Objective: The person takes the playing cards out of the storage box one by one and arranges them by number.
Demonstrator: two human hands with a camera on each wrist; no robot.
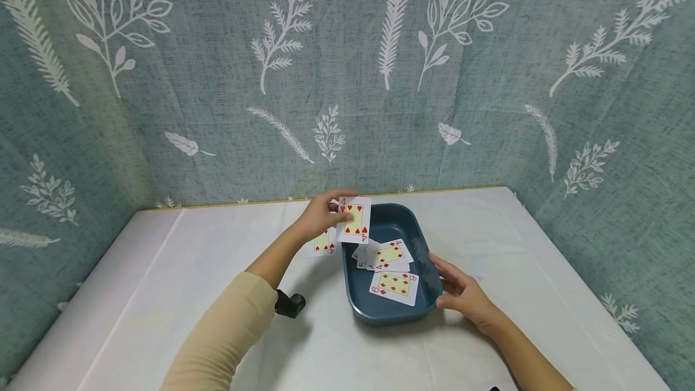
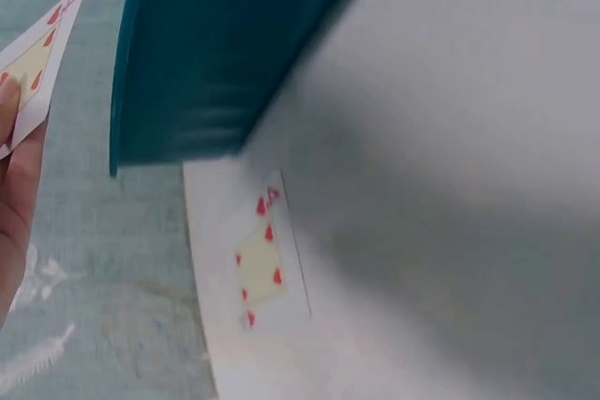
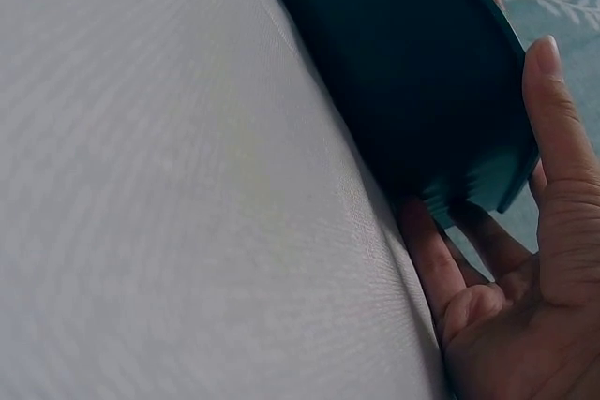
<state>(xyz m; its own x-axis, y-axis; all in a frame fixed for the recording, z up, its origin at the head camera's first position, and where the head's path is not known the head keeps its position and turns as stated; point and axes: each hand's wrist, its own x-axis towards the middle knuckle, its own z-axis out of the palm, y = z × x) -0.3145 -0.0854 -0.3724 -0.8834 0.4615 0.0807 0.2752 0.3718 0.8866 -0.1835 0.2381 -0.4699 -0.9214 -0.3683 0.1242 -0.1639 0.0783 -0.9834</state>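
Between thumb and fingers, my left hand (image 1: 321, 217) pinches a four of hearts playing card (image 1: 354, 220), face up over the left rim of a dark blue plastic tray (image 1: 361, 314). Inside the tray are several cards, among them a four of diamonds (image 1: 392, 254) on a small overlapping pile and another diamond card (image 1: 394, 287) nearer the front. My right hand (image 1: 467, 297) holds the tray's right side near the front corner. In the right wrist view, bent fingers (image 3: 436, 264) touch the tray's outer wall and the thumb lies along its rim.
Another heart card (image 2: 261, 259) lies face up on the white tabletop (image 1: 179, 294), left of the tray and partly covered by my left hand in the head view. A patterned blue-green cloth (image 1: 347, 77) stands behind the table and along both sides.
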